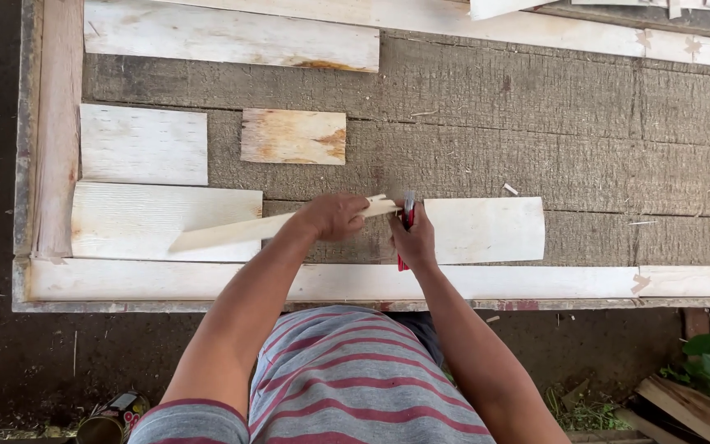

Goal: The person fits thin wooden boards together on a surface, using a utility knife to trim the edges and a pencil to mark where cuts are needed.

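Note:
My left hand (334, 215) grips a long thin wooden strip (232, 233) that lies slanted across the workbench, its far tip near the middle. My right hand (413, 240) holds a red-handled tool (407, 215), its upper end at the left edge of a pale wooden board (486, 228). The strip's tip (381, 204) meets that board's edge right beside the tool. What the tool's working end is cannot be made out.
Several pale boards lie on the dark rough benchtop (536, 123): two at left (143, 144), a small brownish piece (293, 136), a long one at the back (232, 34). A wooden frame (59, 123) borders the left and front. A tin can (112, 419) and scrap wood (692, 407) sit on the ground.

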